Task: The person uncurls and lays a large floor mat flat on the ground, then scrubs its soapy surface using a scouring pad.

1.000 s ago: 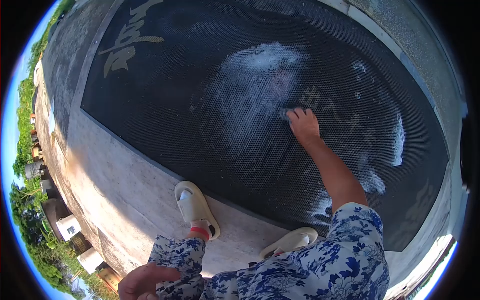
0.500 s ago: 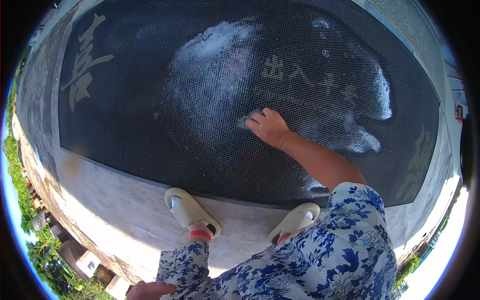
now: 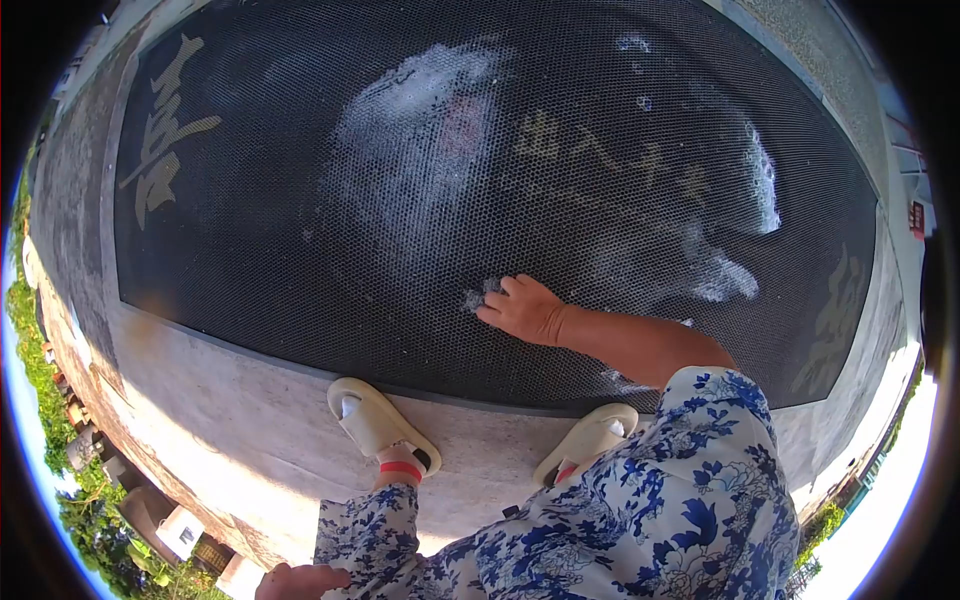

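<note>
- Grey and crumpled, with a frayed, wiry look, a scouring pad [image 3: 474, 299] is pressed to the mat [image 3: 230, 250], on its near half and left of the right hand [image 3: 522, 310].
- By the fingers of the right hand, the pad is gripped; part of it is left showing beyond the fingertips.
- Black, honeycomb-textured mesh is shown by the mat, marked with yellowish lettering [image 3: 605, 155] and clouded by a broad patch of white foam [image 3: 420, 85]; smaller streaks are spread to the right.
- Between the pad and the mat's left border, a wide dark stretch is left for sideways movement.
- Toward the near edge, room is narrowed by two cream slippers [image 3: 372, 420], set on the pale floor [image 3: 260, 410] with toes at the border.
- Low at the left, the left hand [image 3: 302, 582] is cut off by the frame; whether anything is held cannot be told.
</note>
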The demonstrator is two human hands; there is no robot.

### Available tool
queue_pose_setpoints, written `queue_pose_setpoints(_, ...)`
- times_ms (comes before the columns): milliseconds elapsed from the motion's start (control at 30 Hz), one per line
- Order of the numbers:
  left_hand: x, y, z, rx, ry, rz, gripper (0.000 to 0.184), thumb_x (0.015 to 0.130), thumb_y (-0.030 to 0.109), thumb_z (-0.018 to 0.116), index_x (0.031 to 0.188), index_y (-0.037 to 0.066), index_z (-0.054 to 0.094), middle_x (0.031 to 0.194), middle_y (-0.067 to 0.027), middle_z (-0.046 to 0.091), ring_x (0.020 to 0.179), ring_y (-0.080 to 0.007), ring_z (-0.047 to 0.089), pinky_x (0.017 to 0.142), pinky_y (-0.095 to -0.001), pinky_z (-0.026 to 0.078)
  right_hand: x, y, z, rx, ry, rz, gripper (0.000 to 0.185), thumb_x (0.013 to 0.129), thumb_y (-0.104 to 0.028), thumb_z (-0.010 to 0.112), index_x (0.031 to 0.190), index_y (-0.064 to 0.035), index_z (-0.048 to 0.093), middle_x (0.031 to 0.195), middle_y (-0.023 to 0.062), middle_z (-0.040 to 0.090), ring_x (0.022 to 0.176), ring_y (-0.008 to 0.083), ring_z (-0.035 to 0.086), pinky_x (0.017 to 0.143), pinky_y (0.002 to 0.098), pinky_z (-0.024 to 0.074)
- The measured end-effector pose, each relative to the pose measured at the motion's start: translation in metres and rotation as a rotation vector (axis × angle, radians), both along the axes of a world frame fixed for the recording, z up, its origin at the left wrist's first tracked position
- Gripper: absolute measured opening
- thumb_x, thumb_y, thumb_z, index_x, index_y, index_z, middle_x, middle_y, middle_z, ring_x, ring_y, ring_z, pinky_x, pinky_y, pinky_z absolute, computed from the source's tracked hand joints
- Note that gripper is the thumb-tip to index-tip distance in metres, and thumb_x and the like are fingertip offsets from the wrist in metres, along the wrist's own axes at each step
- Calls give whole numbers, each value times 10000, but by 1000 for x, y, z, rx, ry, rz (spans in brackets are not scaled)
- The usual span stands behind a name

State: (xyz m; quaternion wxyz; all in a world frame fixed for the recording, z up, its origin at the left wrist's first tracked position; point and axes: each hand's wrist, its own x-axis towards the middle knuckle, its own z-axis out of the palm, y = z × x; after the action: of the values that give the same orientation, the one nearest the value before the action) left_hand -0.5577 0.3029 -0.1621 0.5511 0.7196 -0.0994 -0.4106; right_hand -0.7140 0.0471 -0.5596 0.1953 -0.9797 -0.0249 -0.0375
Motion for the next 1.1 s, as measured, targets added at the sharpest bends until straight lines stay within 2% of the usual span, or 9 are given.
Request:
queue_pose_setpoints(200, -5, -6, -5, 4, 24, -7, 588, 919, 252, 573, 1382, -63, 394, 1132, -302, 599, 1023, -375, 620, 898, -470, 503, 69, -209, 12, -264, 295, -956, 301, 872, -170, 614, 1172, -180, 583, 1091, 56, 577, 962, 292, 572, 808, 409, 523)
queue_pose_setpoints(300, -4, -3, -3, -4, 30, -4, 590, 918, 252, 573, 1383, -62, 393, 1133, -302, 598, 1025, -376, 619, 900, -472, 502, 95, -203, 17, -144, 234, -1258, 302, 876, -192, 620, 1170, -141, 579, 1104, 60, 581, 990, 294, 566, 805, 412, 521)
queue_pose_setpoints(467, 5, 12, 17, -3, -8, 29, 592, 917, 251, 575, 1385, -61, 391, 1135, -303, 598, 1028, -377, 618, 903, -474, 500, 81, 0, 14, -8, 75, -218, 129, 797, -149, 621, 924, -124, 616, 857, 31, 536, 803, 222, 521, 673, 347, 507)
queue_pose_setpoints(600, 5, 6, 4, 15, 7, 34, 593, 917, 251, 576, 1387, -60, 390, 1136, -303, 597, 1030, -378, 618, 905, -476, 499, 50, 41, -7, 103, -169, 176, 126, 828, -130, 555, 918, -181, 629, 841, 9, 503, 761, 194, 483, 656, 324, 489)
queue_pose_setpoints(800, 5, 9, -3, 15, 42, 55, 596, 916, 251, 577, 1389, -58, 388, 1138, -303, 596, 1033, -380, 616, 909, -479, 496, 162, -195, -1, -280, 253, -855, 331, 904, -199, 600, 1234, -184, 571, 1166, 72, 579, 1002, 290, 572, 816, 412, 529)
queue_pose_setpoints(900, 11, 15, 0, 6, 56, 76, 597, 916, 250, 578, 1390, -58, 387, 1139, -304, 596, 1035, -381, 616, 911, -480, 495, 190, -191, 9, -175, 339, -1081, 326, 921, -238, 579, 1237, -160, 554, 1210, 68, 566, 1062, 300, 547, 832, 414, 523)
queue_pose_setpoints(967, 15, 20, 4, -8, 53, 80, 598, 915, 250, 579, 1390, -57, 386, 1139, -304, 596, 1036, -381, 615, 912, -481, 495, 198, -123, 4, -208, 314, -721, 215, 885, -196, 591, 1089, -133, 570, 1129, 59, 576, 1034, 296, 555, 820, 409, 515)
queue_pose_setpoints(1033, 20, 21, 8, -4, 50, 75, 599, 915, 250, 579, 1391, -57, 385, 1140, -304, 595, 1038, -382, 615, 913, -482, 494, 185, -38, -10, -129, 79, -414, 120, 822, -146, 607, 940, -129, 600, 918, 31, 546, 860, 253, 539, 722, 398, 502)
queue_pose_setpoints(1100, 22, 25, 13, -6, 47, 67, 600, 915, 250, 580, 1392, -56, 384, 1141, -304, 595, 1039, -382, 614, 914, -483, 493, 158, 32, -14, -29, -71, -93, 119, 799, -126, 591, 914, -147, 613, 852, 15, 520, 766, 213, 504, 651, 358, 483)
